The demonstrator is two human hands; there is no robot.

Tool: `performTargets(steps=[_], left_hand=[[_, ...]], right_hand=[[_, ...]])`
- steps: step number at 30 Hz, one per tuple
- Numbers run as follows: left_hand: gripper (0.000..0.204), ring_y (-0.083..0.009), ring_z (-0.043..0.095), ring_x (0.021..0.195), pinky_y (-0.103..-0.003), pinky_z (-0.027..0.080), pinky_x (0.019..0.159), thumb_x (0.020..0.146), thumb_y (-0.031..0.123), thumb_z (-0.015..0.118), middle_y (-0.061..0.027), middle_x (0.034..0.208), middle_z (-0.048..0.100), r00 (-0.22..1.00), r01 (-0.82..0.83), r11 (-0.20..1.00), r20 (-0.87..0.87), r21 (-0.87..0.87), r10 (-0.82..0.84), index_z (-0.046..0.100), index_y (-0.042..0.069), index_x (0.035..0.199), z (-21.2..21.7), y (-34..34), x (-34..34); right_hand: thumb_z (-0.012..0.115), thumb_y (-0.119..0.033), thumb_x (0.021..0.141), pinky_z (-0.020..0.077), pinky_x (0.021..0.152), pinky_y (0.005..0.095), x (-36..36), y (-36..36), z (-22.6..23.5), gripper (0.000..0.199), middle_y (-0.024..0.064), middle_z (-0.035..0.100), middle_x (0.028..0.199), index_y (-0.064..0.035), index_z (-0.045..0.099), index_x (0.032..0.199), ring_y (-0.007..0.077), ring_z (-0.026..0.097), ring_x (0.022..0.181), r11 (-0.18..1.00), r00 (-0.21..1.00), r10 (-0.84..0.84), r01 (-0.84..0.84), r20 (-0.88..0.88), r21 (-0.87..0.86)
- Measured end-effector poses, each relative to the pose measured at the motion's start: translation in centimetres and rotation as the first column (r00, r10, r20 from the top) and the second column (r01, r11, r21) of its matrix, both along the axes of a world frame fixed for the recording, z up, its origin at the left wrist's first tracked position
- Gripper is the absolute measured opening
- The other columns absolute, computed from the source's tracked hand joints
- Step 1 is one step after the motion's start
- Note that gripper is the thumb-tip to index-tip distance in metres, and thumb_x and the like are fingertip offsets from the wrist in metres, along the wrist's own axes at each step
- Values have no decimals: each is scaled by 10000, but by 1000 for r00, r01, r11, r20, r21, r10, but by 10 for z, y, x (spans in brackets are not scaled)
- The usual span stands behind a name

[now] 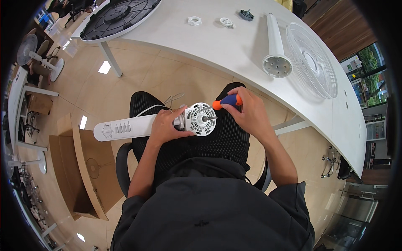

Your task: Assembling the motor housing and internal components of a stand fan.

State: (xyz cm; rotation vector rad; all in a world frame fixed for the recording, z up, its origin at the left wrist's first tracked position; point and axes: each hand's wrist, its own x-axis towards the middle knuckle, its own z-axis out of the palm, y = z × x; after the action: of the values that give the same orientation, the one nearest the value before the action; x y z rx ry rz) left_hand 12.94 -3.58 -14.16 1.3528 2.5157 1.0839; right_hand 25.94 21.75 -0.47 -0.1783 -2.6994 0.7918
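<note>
The left hand is clamping its grip around the neck of a white fan body, which is lying across the person's lap, its control panel facing up. The fingers are covering the join between the panel and the round slotted motor housing, so that joint is staying hidden. The right hand is pinching a blue-and-orange screwdriver by its handle, thumb and fingers pressing together on it. The shaft is pointing over the housing's slots, but its tip is blending in, and I cannot tell whether it is touching a screw. A metal spindle is jutting from the housing's centre. A white cable is running behind the body, partly concealed by it.

On the counter, 3 small parts are lying near a white tube stand and a clear grille; the top edge is cutting off a round black base. An open cardboard box is standing on the floor, its interior mostly hidden.
</note>
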Motion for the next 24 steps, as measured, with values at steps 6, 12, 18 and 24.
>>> performTargets(steps=[6, 12, 18, 24], left_hand=[[940, -285, 694, 857, -394, 482, 903, 560, 530, 932, -134, 896, 724, 997, 1, 999, -77, 32, 1, 643, 136, 1364, -2, -1, 1], [957, -286, 684, 828, -397, 478, 869, 541, 548, 933, -125, 872, 717, 993, 57, 996, -110, 71, -49, 651, 132, 1355, -1, -3, 0], [943, -284, 687, 832, -391, 476, 872, 548, 543, 931, -126, 881, 722, 997, 50, 997, -66, 55, -46, 665, 88, 1330, -4, -4, -2], [921, -287, 694, 846, -388, 475, 873, 559, 533, 928, -144, 903, 729, 995, 57, 997, -80, 59, -53, 672, 82, 1321, -6, -3, -2]], right_hand=[[816, -215, 845, 544, 685, 371, -6, -4, 4, 361, 144, 698, 895, -31, 631, 1094, 293, 678, 748, 999, 999, -28, 27, 26, 32], [827, -138, 819, 545, 701, 366, 5, -3, 34, 353, 137, 712, 889, -41, 652, 1110, 290, 684, 758, 999, 994, 23, -25, -102, -20], [791, -105, 842, 552, 692, 367, 20, -24, 33, 310, 128, 688, 994, -28, 642, 1102, 290, 695, 821, 980, 982, 184, -179, 46, -90], [783, -89, 851, 556, 683, 365, 24, -28, 18, 307, 117, 685, 999, -19, 636, 1111, 282, 696, 805, 979, 981, 193, -193, -12, -71]])
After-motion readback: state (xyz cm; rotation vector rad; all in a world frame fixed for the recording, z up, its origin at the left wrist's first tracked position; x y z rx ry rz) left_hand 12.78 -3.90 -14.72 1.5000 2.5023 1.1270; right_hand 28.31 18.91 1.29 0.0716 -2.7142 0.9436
